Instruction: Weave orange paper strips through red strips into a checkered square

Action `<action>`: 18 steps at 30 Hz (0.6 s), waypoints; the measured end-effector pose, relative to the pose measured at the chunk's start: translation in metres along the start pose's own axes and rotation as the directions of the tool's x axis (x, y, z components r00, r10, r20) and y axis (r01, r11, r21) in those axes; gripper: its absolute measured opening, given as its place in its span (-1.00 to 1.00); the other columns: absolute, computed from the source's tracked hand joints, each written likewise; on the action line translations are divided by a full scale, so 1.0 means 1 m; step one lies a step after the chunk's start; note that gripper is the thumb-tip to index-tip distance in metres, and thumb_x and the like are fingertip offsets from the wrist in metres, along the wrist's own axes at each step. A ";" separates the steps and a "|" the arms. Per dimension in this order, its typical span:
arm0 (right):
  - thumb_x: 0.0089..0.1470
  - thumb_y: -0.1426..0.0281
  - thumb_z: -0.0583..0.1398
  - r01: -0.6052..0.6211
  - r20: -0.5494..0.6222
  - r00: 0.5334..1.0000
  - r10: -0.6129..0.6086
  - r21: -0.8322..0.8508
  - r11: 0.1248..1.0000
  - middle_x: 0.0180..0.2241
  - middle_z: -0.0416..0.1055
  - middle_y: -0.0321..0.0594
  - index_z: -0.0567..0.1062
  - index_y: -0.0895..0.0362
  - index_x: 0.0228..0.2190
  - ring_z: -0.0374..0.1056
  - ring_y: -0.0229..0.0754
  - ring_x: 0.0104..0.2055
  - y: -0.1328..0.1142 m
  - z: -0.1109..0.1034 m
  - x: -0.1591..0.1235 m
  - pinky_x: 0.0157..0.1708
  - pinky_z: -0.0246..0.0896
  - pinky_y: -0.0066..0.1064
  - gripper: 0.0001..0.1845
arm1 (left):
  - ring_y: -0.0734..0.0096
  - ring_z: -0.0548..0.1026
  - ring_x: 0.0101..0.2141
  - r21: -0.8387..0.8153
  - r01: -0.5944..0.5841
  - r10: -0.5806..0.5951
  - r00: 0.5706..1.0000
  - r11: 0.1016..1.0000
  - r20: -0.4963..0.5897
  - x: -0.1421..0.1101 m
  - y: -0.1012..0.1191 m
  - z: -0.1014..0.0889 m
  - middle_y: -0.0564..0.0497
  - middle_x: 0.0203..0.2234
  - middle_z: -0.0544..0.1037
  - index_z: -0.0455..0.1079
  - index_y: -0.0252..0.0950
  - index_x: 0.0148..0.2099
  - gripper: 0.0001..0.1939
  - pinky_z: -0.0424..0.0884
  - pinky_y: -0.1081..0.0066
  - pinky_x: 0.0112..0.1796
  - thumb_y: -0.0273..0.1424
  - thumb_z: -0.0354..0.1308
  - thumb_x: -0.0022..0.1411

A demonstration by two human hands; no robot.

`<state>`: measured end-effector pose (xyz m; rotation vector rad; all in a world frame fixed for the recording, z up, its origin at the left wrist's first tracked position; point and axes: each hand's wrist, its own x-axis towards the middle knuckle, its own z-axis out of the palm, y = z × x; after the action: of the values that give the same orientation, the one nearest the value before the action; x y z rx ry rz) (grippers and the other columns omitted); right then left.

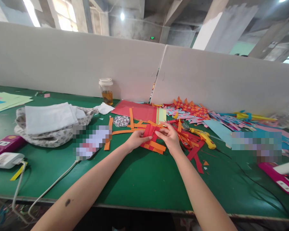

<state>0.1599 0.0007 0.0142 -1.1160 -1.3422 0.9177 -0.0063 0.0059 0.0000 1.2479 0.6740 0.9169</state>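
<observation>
My left hand (pixel 136 139) and my right hand (pixel 170 137) meet over a red and orange woven paper piece (pixel 152 140) lying on the green table (pixel 139 179). Both hands pinch it with closed fingers, the left at its left edge, the right at its upper right. Loose orange paper strips (pixel 121 131) lie just behind and to the left of it. Red strips (pixel 195 154) spread out to the right of my right hand.
A red sheet (pixel 137 110), a dish of googly eyes (pixel 121 121) and a jar of tea (pixel 106 91) stand behind. A yellow glue gun (pixel 203 136), finished woven pieces (pixel 191 107), a cloth bag (pixel 50 128) and pink devices (pixel 4 146) flank the hands. White partitions (pixel 74 61) close the back.
</observation>
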 end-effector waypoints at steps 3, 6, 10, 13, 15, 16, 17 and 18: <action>-0.27 0.25 0.32 0.004 -0.005 1.000 -0.004 0.003 1.000 -0.54 0.33 -0.35 0.35 0.04 -0.11 0.30 -0.25 -0.50 0.000 0.000 0.000 -0.46 0.31 -0.36 -0.41 | 0.33 0.51 -0.31 -0.011 -0.007 0.007 1.000 1.000 -0.004 -0.001 0.002 0.001 -0.14 -0.27 0.55 0.42 -0.39 -0.17 -0.55 0.40 0.37 -0.24 -0.22 0.27 -0.09; -0.26 0.26 0.32 0.003 0.019 1.000 -0.004 0.022 1.000 -0.53 0.35 -0.35 0.34 0.03 -0.12 0.31 -0.26 -0.49 0.002 0.000 0.000 -0.45 0.31 -0.37 -0.41 | 0.31 0.51 -0.32 -0.022 -0.002 0.001 1.000 1.000 -0.027 -0.001 0.003 0.002 -0.14 -0.27 0.55 0.42 -0.39 -0.17 -0.55 0.40 0.35 -0.25 -0.22 0.28 -0.11; -0.25 0.26 0.32 0.019 0.044 0.999 -0.020 0.013 1.000 -0.53 0.35 -0.36 0.35 0.02 -0.14 0.31 -0.26 -0.50 0.004 0.001 0.000 -0.46 0.30 -0.38 -0.45 | 0.30 0.51 -0.31 -0.023 0.003 -0.004 1.000 1.000 -0.018 -0.001 0.001 0.002 -0.14 -0.26 0.54 0.42 -0.38 -0.17 -0.54 0.41 0.33 -0.25 -0.24 0.30 -0.13; -0.23 0.25 0.30 0.011 0.052 0.999 -0.011 -0.016 1.000 -0.50 0.37 -0.34 0.34 0.02 -0.12 0.33 -0.24 -0.47 0.003 0.001 -0.001 -0.44 0.30 -0.37 -0.44 | 0.31 0.51 -0.32 0.007 0.008 -0.008 1.000 1.000 -0.025 0.000 -0.001 0.001 -0.14 -0.28 0.55 0.43 -0.39 -0.18 -0.56 0.41 0.34 -0.26 -0.25 0.30 -0.13; -0.25 0.25 0.31 -0.027 0.062 0.998 0.029 -0.037 0.999 -0.45 0.40 -0.30 0.31 0.03 -0.10 0.35 -0.22 -0.43 0.002 0.001 -0.002 -0.39 0.30 -0.36 -0.40 | 0.32 0.51 -0.33 0.019 -0.006 0.008 0.998 1.000 -0.061 0.001 -0.001 0.000 -0.13 -0.30 0.55 0.43 -0.39 -0.21 -0.58 0.41 0.35 -0.27 -0.26 0.30 -0.13; -0.26 0.26 0.32 -0.051 0.079 0.995 0.055 -0.047 0.998 -0.43 0.41 -0.29 0.30 0.04 -0.09 0.36 -0.21 -0.41 0.002 0.001 -0.002 -0.37 0.29 -0.35 -0.37 | 0.32 0.51 -0.34 0.016 -0.013 0.015 0.996 1.000 -0.091 0.001 -0.001 0.000 -0.13 -0.31 0.55 0.44 -0.39 -0.22 -0.59 0.41 0.35 -0.27 -0.26 0.30 -0.13; -0.29 0.27 0.33 -0.073 0.103 0.991 0.079 -0.058 0.996 -0.42 0.42 -0.28 0.29 0.06 -0.09 0.37 -0.21 -0.40 0.002 0.001 -0.002 -0.35 0.29 -0.35 -0.34 | 0.32 0.51 -0.34 0.010 -0.018 0.019 0.992 1.000 -0.124 0.001 -0.001 -0.001 -0.13 -0.32 0.55 0.44 -0.39 -0.22 -0.59 0.41 0.35 -0.28 -0.26 0.30 -0.13; -0.30 0.28 0.34 -0.091 0.134 0.986 0.099 -0.070 0.993 -0.42 0.42 -0.28 0.28 0.07 -0.09 0.37 -0.21 -0.40 0.002 0.001 -0.002 -0.35 0.28 -0.35 -0.32 | 0.32 0.51 -0.35 0.003 -0.019 0.019 0.987 1.000 -0.157 0.001 -0.001 -0.002 -0.13 -0.32 0.55 0.43 -0.39 -0.21 -0.58 0.42 0.35 -0.29 -0.26 0.30 -0.13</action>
<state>0.1593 -0.0011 0.0117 -1.1918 -1.4484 1.0435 -0.0073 0.0079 -0.0012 1.1935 0.7875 1.0384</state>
